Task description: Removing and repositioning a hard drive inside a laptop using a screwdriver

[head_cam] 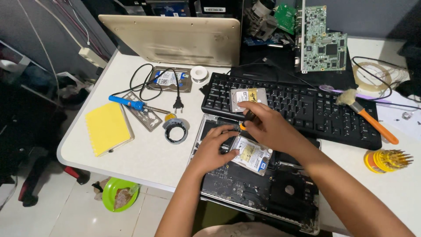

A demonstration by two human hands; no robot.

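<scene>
Right hand (267,125) clasping a screwdriver (246,118), left hand (215,147) pinching the white-labelled, blue-cornered hard drive (252,154) in the opened laptop (263,193).

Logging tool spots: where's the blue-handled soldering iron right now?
In the head view, the soldering iron lies on the left part of the white table, between the yellow notebook and the black power cord.

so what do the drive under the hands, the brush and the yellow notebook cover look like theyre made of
Drive: bare silvery metal casing, likely aluminium, with a glossy paper label.
Brush: smooth orange handle, probably plastic; pale frayed bristles, fibre unclear.
Notebook: matt yellow cover, plastic or coated card; the look leaves it open.
</scene>
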